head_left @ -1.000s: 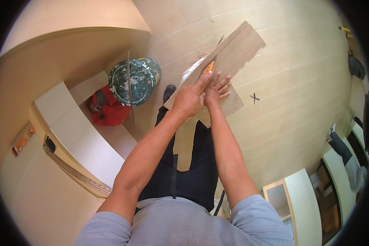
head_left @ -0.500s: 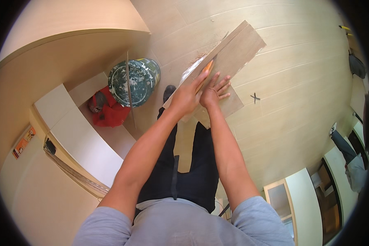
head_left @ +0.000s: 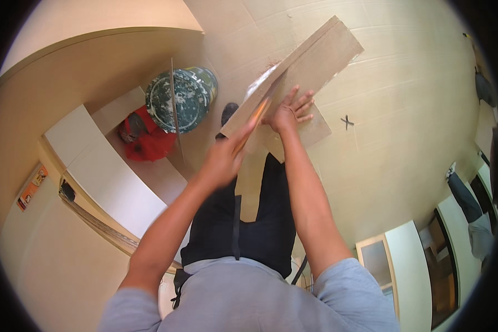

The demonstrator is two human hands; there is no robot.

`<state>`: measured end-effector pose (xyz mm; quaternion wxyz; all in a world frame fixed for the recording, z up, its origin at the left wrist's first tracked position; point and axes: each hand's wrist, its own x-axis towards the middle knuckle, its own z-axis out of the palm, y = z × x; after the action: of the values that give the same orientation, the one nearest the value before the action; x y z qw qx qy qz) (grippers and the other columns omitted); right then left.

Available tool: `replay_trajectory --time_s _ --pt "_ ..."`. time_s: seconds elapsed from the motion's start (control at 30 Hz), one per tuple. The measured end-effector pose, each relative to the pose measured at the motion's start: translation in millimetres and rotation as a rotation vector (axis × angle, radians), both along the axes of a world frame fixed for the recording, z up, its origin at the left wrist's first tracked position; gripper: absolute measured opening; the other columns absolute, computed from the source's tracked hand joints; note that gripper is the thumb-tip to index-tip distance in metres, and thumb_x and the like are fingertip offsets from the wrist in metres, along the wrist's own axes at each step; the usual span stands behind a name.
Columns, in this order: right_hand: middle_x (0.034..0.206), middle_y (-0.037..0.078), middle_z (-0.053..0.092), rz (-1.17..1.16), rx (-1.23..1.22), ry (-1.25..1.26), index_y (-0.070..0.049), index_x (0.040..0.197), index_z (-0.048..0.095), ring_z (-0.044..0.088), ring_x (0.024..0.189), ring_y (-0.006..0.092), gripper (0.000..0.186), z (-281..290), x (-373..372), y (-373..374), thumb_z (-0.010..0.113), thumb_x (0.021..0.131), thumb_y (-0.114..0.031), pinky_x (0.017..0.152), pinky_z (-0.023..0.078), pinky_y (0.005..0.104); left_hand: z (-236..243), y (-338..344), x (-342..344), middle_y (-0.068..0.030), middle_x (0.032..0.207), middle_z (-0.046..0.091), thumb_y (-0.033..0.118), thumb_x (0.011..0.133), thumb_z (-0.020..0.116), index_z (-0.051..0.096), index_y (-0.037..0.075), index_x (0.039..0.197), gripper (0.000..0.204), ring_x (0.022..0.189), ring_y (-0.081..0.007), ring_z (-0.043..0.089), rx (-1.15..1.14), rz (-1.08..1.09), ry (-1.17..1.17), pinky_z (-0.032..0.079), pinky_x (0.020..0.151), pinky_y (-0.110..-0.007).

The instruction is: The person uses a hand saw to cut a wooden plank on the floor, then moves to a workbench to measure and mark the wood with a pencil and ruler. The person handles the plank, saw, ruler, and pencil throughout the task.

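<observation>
Compared with half a second earlier, the left hand [head_left: 225, 156] has drawn back toward the body, closed around one long, orange-handled saw [head_left: 263, 105] whose thin blade lies along one flat, brown, rough-edged plank [head_left: 327, 54] reaching ahead of both hands. The right hand [head_left: 289, 114] lies open, fingers spread, on the plank; left of the hands stands one round, paint-spattered green bucket [head_left: 159, 102].

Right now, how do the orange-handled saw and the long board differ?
The saw is narrow, dark-bladed and orange-handled; the board is broad and brown. The saw is held in the left grip, whereas the board lies under the right grip. The saw looks blurred, the board sharper. Both slant up toward the picture's right.
</observation>
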<state>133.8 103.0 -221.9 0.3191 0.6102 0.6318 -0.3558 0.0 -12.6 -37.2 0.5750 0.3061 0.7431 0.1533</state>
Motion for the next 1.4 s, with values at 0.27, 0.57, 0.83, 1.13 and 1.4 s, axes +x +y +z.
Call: replay_trajectory --time_s 0.27,0.57,0.83,1.13,1.4 --pt "0.160 0.028 -0.038 0.036 0.078 0.000 -0.016 0.160 -0.027 -0.027 0.152 0.0498 0.155 -29.2 4.6 -13.7 0.094 0.067 -0.044 0.116 -0.005 0.0759 -87.6 33.5 12.5 -0.0210 0.142 0.058 0.003 0.091 0.067 0.038 0.027 0.158 0.077 0.127 -0.0440 0.057 0.243 0.031 -0.003 0.050 0.104 -0.047" --pt "0.160 0.028 -0.039 0.009 0.011 -0.019 -0.018 0.159 -0.029 -0.029 0.151 0.0483 0.170 -10.5 -3.5 -0.8 0.100 0.053 -0.048 0.117 -0.006 0.0741 65.5 -70.7 -3.5 -0.0224 0.129 0.066 0.000 0.091 0.062 0.037 0.031 0.159 0.078 0.110 -0.0441 0.066 0.114 -0.035 0.058 0.054 0.094 -0.048" --pt "0.160 0.028 -0.039 -0.018 0.114 0.015 -0.017 0.159 -0.030 -0.026 0.152 0.0493 0.172 -19.8 1.9 -13.4 0.101 0.051 -0.046 0.116 -0.006 0.0744 -107.7 -2.1 21.9 -0.0232 0.118 0.069 0.003 0.090 0.063 0.037 0.033 0.158 0.079 0.101 -0.0444 0.066 0.384 0.047 0.071 0.054 0.088 -0.049" --pt "0.161 0.026 -0.039 0.003 0.016 -0.010 -0.018 0.159 -0.030 -0.027 0.152 0.0481 0.170 -5.6 0.5 -2.3 0.100 0.053 -0.046 0.116 -0.005 0.0749 66.0 -63.3 -0.8 -0.0197 0.137 0.063 -0.001 0.090 0.066 0.038 0.029 0.158 0.080 0.116 -0.0445 0.064 0.033 -0.072 0.050 0.055 0.094 -0.045" --pt "0.163 0.029 -0.032 -0.002 0.041 0.005 -0.016 0.161 -0.024 -0.024 0.153 0.0495 0.166 2.1 -12.5 6.3 0.100 0.054 -0.047 0.116 -0.002 0.0759 -16.4 -35.0 -1.9 -0.0182 0.138 0.063 0.006 0.093 0.067 0.044 0.019 0.155 0.068 0.124 -0.0439 0.060 0.296 0.025 0.064 0.050 0.101 -0.045"
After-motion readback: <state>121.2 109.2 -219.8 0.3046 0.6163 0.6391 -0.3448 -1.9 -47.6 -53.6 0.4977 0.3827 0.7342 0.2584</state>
